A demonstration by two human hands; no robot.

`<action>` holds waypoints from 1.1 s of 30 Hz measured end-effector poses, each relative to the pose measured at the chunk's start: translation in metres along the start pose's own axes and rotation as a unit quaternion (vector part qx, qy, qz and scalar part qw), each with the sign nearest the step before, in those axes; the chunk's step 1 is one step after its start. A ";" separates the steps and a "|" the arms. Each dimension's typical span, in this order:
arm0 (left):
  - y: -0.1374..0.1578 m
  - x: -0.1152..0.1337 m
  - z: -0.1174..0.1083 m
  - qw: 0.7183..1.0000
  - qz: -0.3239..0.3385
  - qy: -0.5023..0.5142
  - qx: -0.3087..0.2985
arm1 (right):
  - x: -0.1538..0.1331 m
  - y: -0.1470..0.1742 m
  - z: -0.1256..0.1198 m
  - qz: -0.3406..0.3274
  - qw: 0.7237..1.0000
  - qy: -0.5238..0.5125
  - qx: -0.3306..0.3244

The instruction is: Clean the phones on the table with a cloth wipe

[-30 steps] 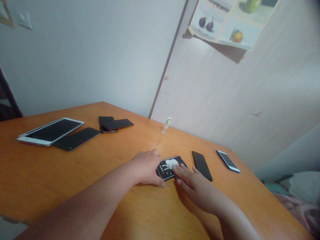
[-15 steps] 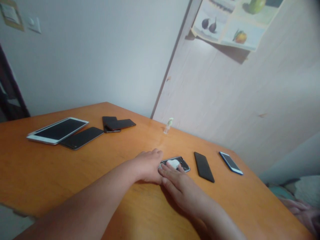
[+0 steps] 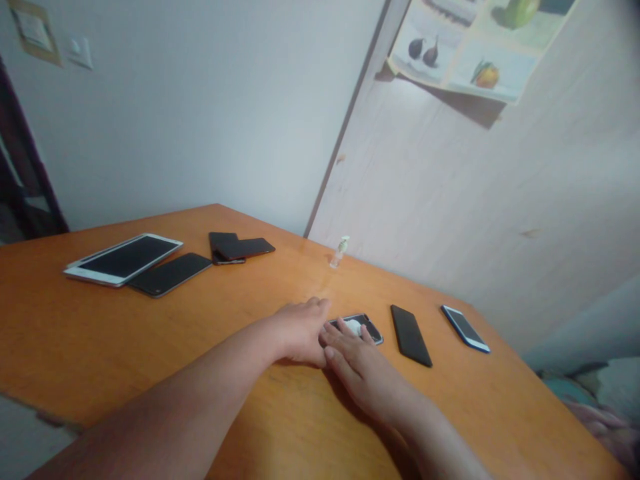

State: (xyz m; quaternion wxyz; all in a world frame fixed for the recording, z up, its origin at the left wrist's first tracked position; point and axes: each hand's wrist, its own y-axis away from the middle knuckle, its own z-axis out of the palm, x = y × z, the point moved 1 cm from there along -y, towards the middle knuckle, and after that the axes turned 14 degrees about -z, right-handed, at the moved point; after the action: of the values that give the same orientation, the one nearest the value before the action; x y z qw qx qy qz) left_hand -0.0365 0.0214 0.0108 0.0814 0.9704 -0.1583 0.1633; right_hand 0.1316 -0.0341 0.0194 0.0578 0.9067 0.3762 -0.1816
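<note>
A phone (image 3: 371,328) with a dark back, a clear-looking edge and a white patch lies on the wooden table. My left hand (image 3: 303,333) is closed over its left end, fingers at the far side and thumb towards me; the fingertips are partly hidden. Across the phone's near part rests my right hand (image 3: 357,360), fingers stretched out and a little spread, touching my left hand. Whether the white patch is part of the phone's back or something lying on it, I cannot tell. Just right of the phone is a black phone (image 3: 411,335).
A phone with a white front (image 3: 465,329) lies farther right. At the left are a white tablet (image 3: 125,260), a dark phone (image 3: 173,273) touching it, and two crossed dark phones (image 3: 245,249). A small clear pump bottle (image 3: 339,252) stands near the table's back edge (image 3: 390,275).
The whole view has shifted slightly, with things appearing a little farther right. My right fingers now cover slightly more of the phone's white patch. Both hands stay at the phone.
</note>
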 end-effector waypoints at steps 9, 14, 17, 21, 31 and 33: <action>0.000 0.001 0.000 1.000 -0.007 -0.001 0.020 | 0.007 0.006 0.005 -0.008 1.000 -0.028 0.009; -0.002 0.000 0.003 1.000 -0.006 -0.008 0.028 | 0.046 0.002 0.002 0.144 0.987 0.058 0.040; -0.003 -0.001 0.005 0.999 -0.006 -0.010 0.034 | 0.063 0.007 -0.001 0.223 0.968 0.101 0.060; -0.004 0.000 0.006 0.999 -0.006 -0.006 0.034 | 0.043 0.005 0.005 0.125 0.989 0.062 0.048; -0.006 -0.003 0.007 0.999 -0.003 -0.003 0.036 | 0.069 0.004 0.004 0.218 0.968 0.086 0.086; -0.006 -0.002 0.006 0.999 -0.005 -0.003 0.036 | 0.073 0.006 0.004 0.236 0.963 0.097 0.086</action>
State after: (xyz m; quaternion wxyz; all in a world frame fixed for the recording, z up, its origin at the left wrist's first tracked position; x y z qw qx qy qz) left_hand -0.0348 0.0262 0.0036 0.0469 0.9739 -0.1479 0.1659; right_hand 0.1824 0.0087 -0.0116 -0.0156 0.9846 0.1385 -0.1056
